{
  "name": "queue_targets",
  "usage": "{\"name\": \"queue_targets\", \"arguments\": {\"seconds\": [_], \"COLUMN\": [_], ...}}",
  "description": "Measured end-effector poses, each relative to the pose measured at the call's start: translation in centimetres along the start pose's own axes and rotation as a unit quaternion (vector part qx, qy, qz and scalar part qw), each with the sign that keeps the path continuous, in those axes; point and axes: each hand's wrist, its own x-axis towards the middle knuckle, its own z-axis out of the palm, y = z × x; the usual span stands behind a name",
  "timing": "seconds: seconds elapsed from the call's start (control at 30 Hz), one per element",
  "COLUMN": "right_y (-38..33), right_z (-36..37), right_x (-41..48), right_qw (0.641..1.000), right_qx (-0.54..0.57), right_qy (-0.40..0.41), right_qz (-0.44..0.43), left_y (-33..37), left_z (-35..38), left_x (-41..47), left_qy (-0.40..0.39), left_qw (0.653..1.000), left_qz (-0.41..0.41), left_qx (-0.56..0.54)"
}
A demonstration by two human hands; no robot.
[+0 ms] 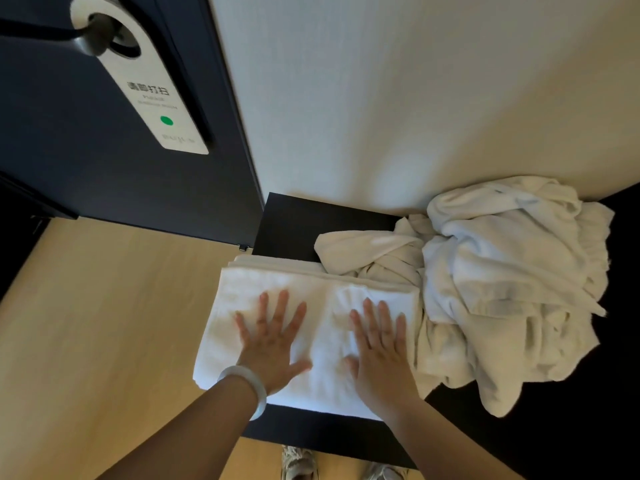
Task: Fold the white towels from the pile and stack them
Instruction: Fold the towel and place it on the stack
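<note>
Nearest are two bare forearms reaching forward, the left one wearing a pale bangle (250, 388) at the wrist. Below them, at the bottom edge, the toes of two light shoes (298, 463) stand on the wooden floor (86, 323).

The left hand (273, 351) lies palm down on the folded towel (323, 344). Its fingers (282, 306) are straight and spread wide, with the thumb out to the side. They grip nothing and simply rest flat on the cloth. The right hand (381, 358) lies just beside it in the same way, its fingers (371, 317) straight, a little closer together and flat on the same towel.

The towel is under both palms and extends past the fingertips and out to the left of the left hand. Beyond the fingertips, the edges of another folded layer (277, 261) show beneath it. Both lie on a dark surface (311, 216).

Right of the right hand's fingers and touching the folded towel's edge is the crumpled pile of white towels (502, 271), one twisted end reaching back behind the fold.

Farther off, a pale wall (381, 98) rises ahead. To the left of the fingers is a dark door (86, 168) with a handle (93, 36) carrying a white hanger sign (152, 95).
</note>
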Motion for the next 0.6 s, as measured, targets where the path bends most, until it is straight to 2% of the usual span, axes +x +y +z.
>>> {"name": "queue_targets", "arguments": {"seconds": [0.2, 0.3, 0.33, 0.4, 0.5, 0.57, 0.6], "right_y": [0.7, 1.5, 2.1, 4.2, 9.1, 12.9, 14.8], "right_z": [-2.2, -5.4, -6.6, -9.1, -12.8, -14.8, -15.5], "right_x": [0.5, 0.0, -0.5, -1.9, -3.8, -4.1, -3.8], "right_qw": [0.994, 0.976, 0.965, 0.947, 0.931, 0.923, 0.923], "right_qx": [0.049, 0.174, 0.234, 0.301, 0.266, 0.224, 0.214], "right_qy": [-0.101, -0.133, -0.109, 0.003, 0.182, 0.233, 0.225], "right_qz": [-0.017, 0.018, 0.051, 0.111, 0.172, 0.210, 0.227], "left_y": [0.3, 1.0, 1.5, 2.9, 6.4, 9.5, 11.2], "left_z": [-2.8, -4.9, -5.6, -7.0, -9.9, -12.2, -13.3], "left_x": [-0.8, -1.7, -1.9, -2.3, -2.1, -1.4, -1.0], "left_qy": [-0.061, -0.079, -0.086, -0.089, -0.047, -0.002, 0.016], "left_qw": [0.998, 0.995, 0.993, 0.989, 0.987, 0.981, 0.974], "left_qz": [-0.008, -0.023, -0.029, -0.034, -0.010, 0.017, 0.031], "left_qx": [-0.022, -0.055, -0.071, -0.110, -0.151, -0.192, -0.222]}}
